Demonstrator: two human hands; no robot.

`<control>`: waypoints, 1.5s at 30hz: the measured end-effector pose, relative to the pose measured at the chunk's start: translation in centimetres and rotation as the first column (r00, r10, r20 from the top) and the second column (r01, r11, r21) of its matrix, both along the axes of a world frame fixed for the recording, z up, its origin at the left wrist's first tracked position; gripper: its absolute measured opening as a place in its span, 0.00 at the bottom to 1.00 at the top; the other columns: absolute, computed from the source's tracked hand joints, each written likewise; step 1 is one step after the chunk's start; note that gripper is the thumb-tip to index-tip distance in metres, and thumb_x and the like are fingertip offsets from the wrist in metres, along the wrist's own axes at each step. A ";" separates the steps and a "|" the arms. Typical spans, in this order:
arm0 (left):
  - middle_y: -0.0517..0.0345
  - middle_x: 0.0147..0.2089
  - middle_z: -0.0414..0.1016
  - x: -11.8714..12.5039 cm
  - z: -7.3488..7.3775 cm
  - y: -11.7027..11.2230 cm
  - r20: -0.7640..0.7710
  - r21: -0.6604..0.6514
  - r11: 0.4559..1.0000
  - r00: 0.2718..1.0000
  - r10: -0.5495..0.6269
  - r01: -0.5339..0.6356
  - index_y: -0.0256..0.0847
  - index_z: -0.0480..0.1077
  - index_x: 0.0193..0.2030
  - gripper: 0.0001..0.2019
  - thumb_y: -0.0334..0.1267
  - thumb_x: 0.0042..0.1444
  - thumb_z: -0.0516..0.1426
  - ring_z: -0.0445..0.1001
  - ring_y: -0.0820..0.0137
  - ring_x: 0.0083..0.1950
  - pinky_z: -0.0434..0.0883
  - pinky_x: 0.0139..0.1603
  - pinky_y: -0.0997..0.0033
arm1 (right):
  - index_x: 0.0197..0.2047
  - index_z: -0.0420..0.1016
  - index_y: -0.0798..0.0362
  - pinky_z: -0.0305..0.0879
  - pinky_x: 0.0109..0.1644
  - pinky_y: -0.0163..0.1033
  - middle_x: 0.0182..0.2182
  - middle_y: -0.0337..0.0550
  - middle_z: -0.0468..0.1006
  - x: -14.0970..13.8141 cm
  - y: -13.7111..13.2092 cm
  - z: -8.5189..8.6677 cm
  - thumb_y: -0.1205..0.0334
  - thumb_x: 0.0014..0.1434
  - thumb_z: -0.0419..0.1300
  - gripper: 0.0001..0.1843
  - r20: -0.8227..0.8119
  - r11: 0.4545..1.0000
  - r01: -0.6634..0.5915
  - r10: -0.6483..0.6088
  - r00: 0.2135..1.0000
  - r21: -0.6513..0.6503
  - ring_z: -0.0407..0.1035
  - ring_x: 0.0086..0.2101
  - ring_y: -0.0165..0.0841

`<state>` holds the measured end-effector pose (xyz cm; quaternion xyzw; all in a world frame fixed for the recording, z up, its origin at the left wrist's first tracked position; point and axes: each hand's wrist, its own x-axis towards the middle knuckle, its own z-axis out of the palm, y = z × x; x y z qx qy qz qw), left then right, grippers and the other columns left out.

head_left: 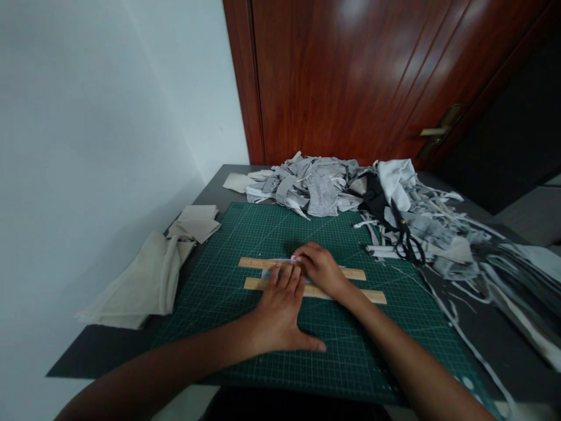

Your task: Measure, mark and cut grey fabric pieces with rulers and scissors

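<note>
Two wooden rulers lie side by side on a green cutting mat (245,234), the far ruler (256,263) and the near ruler (254,284). A small pale fabric piece (280,261) sits between them. My left hand (280,313) lies flat with fingers stretched out, pressing on the near ruler and the fabric. My right hand (322,270) is curled over the fabric at the far ruler, fingertips pinched around something small with a pink tip that I cannot make out.
A heap of grey and white fabric scraps (311,184) lies along the mat's far edge. Black scissors (407,240) rest among strips at the right. Beige folded cloth (149,280) lies left of the mat. A wooden door (372,76) stands behind the table.
</note>
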<state>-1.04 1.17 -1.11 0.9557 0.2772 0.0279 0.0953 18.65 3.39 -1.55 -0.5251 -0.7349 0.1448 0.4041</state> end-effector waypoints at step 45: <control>0.29 0.81 0.43 -0.1 -0.1 0.0 0.012 0.005 1.000 1.000 -0.007 0.007 0.27 0.47 0.79 0.69 0.87 0.45 0.44 0.38 0.39 0.82 0.38 0.79 0.38 | 0.41 0.78 0.53 0.60 0.44 0.40 0.40 0.50 0.80 7.1 -4.3 5.6 0.76 0.63 0.54 0.13 0.613 0.882 0.431 -0.235 0.754 -0.191 0.75 0.39 0.39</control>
